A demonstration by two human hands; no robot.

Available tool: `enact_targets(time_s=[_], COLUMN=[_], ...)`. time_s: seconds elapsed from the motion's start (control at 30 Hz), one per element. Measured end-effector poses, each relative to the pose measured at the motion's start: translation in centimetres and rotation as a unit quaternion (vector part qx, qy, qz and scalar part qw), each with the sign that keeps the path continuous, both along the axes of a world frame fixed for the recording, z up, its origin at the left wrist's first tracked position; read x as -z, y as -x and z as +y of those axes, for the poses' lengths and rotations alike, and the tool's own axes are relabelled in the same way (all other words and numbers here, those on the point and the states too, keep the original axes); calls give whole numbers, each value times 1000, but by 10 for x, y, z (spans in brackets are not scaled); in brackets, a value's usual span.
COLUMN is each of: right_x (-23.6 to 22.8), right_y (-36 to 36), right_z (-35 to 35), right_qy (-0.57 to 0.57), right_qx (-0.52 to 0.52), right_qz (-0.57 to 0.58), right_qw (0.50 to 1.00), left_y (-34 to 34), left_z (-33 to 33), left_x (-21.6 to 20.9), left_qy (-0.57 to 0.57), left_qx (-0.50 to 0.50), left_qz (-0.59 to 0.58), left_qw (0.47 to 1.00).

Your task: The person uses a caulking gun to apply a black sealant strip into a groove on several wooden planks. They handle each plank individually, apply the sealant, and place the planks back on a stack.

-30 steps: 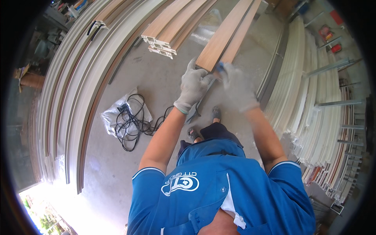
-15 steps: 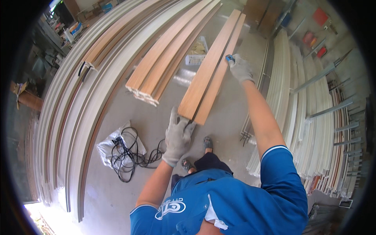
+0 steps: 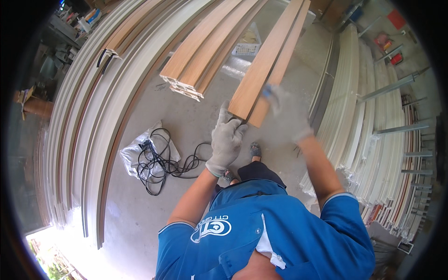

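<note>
In front of me a long wood-grain profile (image 3: 262,69) runs away toward the far side, with a dark groove along its length. My left hand (image 3: 226,142), in a grey glove, is closed at its near end, one finger along the left edge. A short bit of black strip shows beside those fingers. My right hand (image 3: 290,112), also gloved and smeared by motion, is closed around a small blue tool (image 3: 267,91) at the profile's right edge, close to the near end. The tool's exact kind is too blurred to make out.
Left of the profile lies a stack of wood-grain profiles (image 3: 205,53), with long pale profiles (image 3: 135,70) beyond. A white basket (image 3: 247,48) stands behind. Black cable (image 3: 161,163) lies coiled on a silvery bag (image 3: 133,156). At right, racks hold pale profiles (image 3: 347,112) between metal arms (image 3: 389,88).
My right hand has moved nearer along the profile with the blue tool, toward its near end. The left hand stays at that end. The whole view has shifted somewhat.
</note>
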State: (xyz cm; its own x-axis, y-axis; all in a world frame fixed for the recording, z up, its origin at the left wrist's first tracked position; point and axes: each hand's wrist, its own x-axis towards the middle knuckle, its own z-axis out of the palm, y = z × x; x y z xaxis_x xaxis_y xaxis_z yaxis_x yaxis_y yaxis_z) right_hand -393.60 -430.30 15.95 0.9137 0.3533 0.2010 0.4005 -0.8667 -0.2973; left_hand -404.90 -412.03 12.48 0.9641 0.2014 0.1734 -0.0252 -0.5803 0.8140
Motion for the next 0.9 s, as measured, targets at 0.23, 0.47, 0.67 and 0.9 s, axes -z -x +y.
enact_targets(time_s=[0.23,0.47,0.67,0.9], right_x=[-48,-55,-68,-30], right_y=[84,114,106,133], right_z=[1,23,-28,-55], right_qy=[-232,-599,-86,-160], right_qx=[-152,-51,-166,-162], right_qz=[148,378,297,395], right_qw=[949,704,936,890], left_y=[20,78,84,66], left_z=[20,-18,22,25], left_x=[-9,-29,-31,-6], left_qy=[14,360,-34,-5], left_qx=[11,97,170,121], left_qz=[-69,80,25,-119], left_qw=[997,925,985,985])
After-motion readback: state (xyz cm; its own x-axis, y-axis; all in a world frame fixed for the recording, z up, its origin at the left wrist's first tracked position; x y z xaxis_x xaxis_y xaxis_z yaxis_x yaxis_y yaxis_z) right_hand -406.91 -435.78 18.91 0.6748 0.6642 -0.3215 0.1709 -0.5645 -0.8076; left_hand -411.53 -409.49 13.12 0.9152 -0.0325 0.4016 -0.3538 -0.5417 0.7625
